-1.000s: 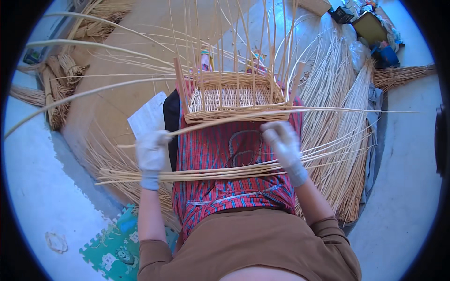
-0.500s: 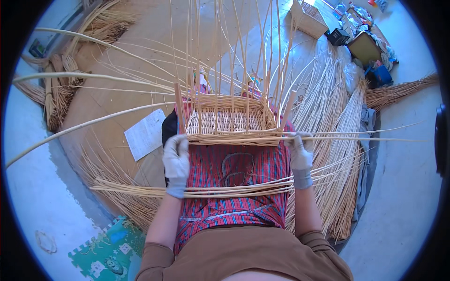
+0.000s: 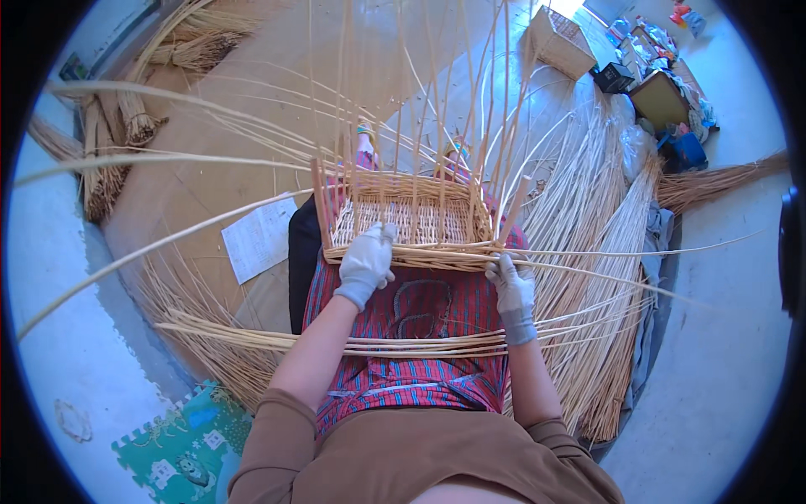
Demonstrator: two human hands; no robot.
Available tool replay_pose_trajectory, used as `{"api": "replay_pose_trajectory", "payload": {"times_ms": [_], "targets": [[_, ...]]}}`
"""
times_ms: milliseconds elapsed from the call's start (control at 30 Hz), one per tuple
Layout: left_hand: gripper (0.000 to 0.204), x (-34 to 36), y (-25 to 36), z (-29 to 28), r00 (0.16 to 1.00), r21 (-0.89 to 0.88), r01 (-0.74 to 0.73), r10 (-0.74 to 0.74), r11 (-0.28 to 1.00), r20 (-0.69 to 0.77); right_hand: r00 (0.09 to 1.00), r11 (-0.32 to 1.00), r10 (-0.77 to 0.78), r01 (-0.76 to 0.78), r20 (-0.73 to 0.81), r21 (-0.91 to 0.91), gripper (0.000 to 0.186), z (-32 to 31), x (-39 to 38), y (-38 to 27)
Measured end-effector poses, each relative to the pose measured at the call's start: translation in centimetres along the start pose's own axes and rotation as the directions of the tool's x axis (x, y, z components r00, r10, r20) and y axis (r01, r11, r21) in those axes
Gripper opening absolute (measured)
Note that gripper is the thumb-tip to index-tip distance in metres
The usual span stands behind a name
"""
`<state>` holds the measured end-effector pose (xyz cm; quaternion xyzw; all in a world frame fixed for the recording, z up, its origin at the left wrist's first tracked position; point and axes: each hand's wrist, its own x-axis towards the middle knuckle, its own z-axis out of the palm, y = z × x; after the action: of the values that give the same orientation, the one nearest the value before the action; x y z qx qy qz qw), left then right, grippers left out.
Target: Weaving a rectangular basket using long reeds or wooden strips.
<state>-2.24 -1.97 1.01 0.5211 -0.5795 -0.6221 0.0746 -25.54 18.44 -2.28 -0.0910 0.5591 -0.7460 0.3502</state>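
A shallow rectangular wicker basket (image 3: 420, 220) rests on my lap, with long upright stakes rising from its sides. My left hand (image 3: 367, 262), in a pale work glove, is closed over the near wall, thumb up at the woven rim. At the near right corner my gloved right hand (image 3: 512, 290) is closed, fingertips pinching a willow rod (image 3: 588, 273) where it leaves the weave. The exact grip there is partly hidden. Other long rods (image 3: 159, 244) sweep out to the left. Across my lap lies a bundle of loose rods (image 3: 420, 345), below both hands.
Large sheaves of peeled willow (image 3: 588, 336) spread on the floor at my right. Dark bundles (image 3: 105, 168) lie far left, near a sheet of paper (image 3: 260, 239). A green foam mat (image 3: 180, 445) is at lower left. A box-shaped basket (image 3: 561, 42) and clutter stand far right.
My left hand has moved right from the near left corner to the near wall. My right hand has shifted left and slightly down to the corner, and a rod there now angles downward.
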Motion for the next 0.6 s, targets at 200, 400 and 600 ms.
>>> {"api": "replay_pose_trajectory", "payload": {"times_ms": [200,400,600], "targets": [[0.030,-0.2,-2.0,-1.1,0.963,-0.220,-0.138,0.182,0.966,0.199,0.992,0.975,-0.121,0.112,-0.034,-0.192,0.010,2.2,-1.7,-2.1],[0.022,-0.1,-3.1,1.8,0.984,-0.183,-0.179,0.175,0.967,-0.034,0.753,0.541,-0.481,0.657,0.449,-0.524,0.015,11.2,1.5,-6.6],[0.031,-0.4,-2.4,2.8,0.975,-0.239,-0.194,0.159,0.952,-0.156,0.609,0.532,-0.605,0.789,0.513,-0.307,0.049,28.9,8.7,-2.1]]}}
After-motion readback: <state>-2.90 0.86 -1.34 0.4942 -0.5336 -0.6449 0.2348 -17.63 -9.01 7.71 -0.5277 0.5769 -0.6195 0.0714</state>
